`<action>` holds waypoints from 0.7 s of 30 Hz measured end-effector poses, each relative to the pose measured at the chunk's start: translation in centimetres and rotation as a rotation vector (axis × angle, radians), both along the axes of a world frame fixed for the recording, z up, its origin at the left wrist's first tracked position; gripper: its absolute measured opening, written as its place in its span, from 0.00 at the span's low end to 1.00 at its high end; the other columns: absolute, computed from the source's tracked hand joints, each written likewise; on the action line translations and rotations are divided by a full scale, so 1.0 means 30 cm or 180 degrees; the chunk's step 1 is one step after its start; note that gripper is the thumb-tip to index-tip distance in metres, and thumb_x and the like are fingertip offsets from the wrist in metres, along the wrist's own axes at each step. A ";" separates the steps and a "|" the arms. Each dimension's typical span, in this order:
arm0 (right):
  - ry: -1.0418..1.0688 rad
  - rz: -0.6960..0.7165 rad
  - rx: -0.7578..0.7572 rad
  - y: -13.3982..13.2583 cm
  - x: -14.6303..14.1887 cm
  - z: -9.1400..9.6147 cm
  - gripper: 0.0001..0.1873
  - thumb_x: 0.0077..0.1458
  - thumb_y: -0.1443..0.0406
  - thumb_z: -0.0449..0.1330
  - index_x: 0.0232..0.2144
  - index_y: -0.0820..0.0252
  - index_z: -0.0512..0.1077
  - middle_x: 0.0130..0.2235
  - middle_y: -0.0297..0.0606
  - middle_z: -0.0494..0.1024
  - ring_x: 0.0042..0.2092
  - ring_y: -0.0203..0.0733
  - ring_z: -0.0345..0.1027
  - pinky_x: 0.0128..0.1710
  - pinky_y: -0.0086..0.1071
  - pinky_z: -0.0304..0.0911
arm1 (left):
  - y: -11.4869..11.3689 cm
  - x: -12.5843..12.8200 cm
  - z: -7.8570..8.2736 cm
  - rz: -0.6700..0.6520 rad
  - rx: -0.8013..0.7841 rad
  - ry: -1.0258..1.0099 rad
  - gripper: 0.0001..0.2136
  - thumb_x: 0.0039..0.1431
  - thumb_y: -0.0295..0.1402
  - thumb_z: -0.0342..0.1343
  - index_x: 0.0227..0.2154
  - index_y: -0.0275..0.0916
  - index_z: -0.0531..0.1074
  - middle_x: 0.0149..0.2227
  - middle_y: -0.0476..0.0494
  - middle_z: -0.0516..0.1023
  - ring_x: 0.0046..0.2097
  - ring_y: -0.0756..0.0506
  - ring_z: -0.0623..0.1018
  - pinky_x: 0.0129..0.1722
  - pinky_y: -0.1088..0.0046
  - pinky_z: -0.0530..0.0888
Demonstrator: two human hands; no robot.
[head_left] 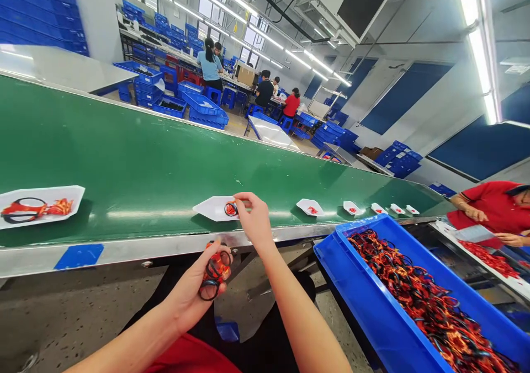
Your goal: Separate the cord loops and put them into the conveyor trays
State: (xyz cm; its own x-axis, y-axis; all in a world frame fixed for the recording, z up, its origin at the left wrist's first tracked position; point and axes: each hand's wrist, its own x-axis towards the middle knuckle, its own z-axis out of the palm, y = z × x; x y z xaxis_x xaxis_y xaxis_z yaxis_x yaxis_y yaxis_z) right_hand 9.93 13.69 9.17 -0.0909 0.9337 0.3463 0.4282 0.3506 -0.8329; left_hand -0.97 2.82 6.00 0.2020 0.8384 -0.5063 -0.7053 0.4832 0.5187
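My left hand (202, 284) is closed around several orange-red pieces with black rings (213, 271), held below the conveyor's front edge. My right hand (253, 216) reaches over the green belt (136, 152), thumb and index finger pinched at the right end of a white boat-shaped tray (213, 210). At those fingertips is a black-ringed piece (231, 209) with red bits showing inside the ring. The fingers partly hide that end of the tray. A nearer white tray (78, 193) at far left holds orange pieces with black loops.
A blue crate (351, 284) heaped with orange-and-black ringed pieces (418, 290) stands at right. More white trays with red bits, such as one tray (304, 204), sit along the belt. A person in red (476, 202) works at far right. Blue tape (78, 256) marks the metal rail.
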 end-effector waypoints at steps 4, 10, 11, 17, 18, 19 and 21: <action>-0.0245 0.0153 0.0219 -0.012 -0.028 0.028 0.10 0.51 0.67 0.56 0.36 0.58 0.73 0.40 0.38 0.76 0.41 0.39 0.68 0.39 0.32 0.63 | 0.003 -0.014 -0.001 0.0114 -0.0086 -0.0061 0.13 0.49 0.43 0.59 0.30 0.38 0.72 0.30 0.51 0.70 0.23 0.55 0.67 0.15 0.82 0.64; -0.0526 0.0524 -0.0500 -0.343 0.046 0.044 0.08 0.55 0.62 0.56 0.35 0.56 0.73 0.24 0.29 0.70 0.24 0.32 0.59 0.24 0.26 0.55 | 0.003 0.016 -0.030 0.0036 -0.0084 0.0067 0.15 0.48 0.46 0.59 0.30 0.38 0.72 0.27 0.51 0.70 0.24 0.54 0.68 0.18 0.81 0.67; -0.0566 0.0526 -0.0576 -0.384 0.055 0.035 0.07 0.53 0.62 0.58 0.34 0.57 0.74 0.23 0.29 0.69 0.23 0.32 0.58 0.23 0.26 0.54 | 0.001 0.023 -0.032 -0.0036 -0.0012 0.0041 0.15 0.48 0.46 0.59 0.29 0.38 0.72 0.25 0.51 0.69 0.24 0.55 0.68 0.18 0.82 0.67; 0.1224 0.0185 -0.1811 -0.431 0.101 -0.041 0.13 0.53 0.58 0.58 0.25 0.62 0.71 0.18 0.27 0.63 0.18 0.26 0.47 0.16 0.22 0.43 | -0.020 0.038 -0.017 -0.0505 0.0232 0.0185 0.17 0.50 0.48 0.56 0.30 0.37 0.73 0.26 0.49 0.71 0.24 0.54 0.67 0.17 0.82 0.66; 0.1733 0.0195 -0.2095 -0.425 0.109 -0.050 0.14 0.52 0.56 0.59 0.25 0.62 0.70 0.18 0.26 0.61 0.16 0.24 0.42 0.15 0.22 0.38 | -0.023 0.037 -0.015 -0.0564 0.0268 0.0218 0.16 0.50 0.47 0.57 0.30 0.36 0.73 0.26 0.49 0.71 0.24 0.54 0.67 0.18 0.82 0.66; 0.2173 0.0227 -0.2301 -0.419 0.115 -0.058 0.14 0.50 0.56 0.61 0.25 0.62 0.69 0.18 0.24 0.60 0.16 0.23 0.39 0.14 0.21 0.35 | -0.027 0.036 -0.014 -0.0593 0.0299 0.0243 0.16 0.50 0.46 0.57 0.30 0.36 0.74 0.27 0.48 0.71 0.25 0.54 0.66 0.18 0.82 0.66; 0.2774 0.0302 -0.2510 -0.415 0.123 -0.071 0.15 0.48 0.56 0.64 0.26 0.63 0.69 0.18 0.24 0.60 0.16 0.22 0.37 0.13 0.20 0.33 | -0.031 0.035 -0.016 -0.0612 0.0348 0.0274 0.15 0.50 0.44 0.58 0.30 0.35 0.74 0.27 0.48 0.71 0.25 0.54 0.66 0.18 0.82 0.66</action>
State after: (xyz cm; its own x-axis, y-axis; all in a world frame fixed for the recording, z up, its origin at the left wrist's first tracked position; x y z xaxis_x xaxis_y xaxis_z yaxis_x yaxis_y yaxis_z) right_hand 13.63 1.25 7.05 -0.1895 0.9196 -0.3441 -0.3926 -0.3922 -0.8319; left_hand 0.07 1.89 5.53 0.3234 0.8394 -0.4369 -0.5566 0.5421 0.6295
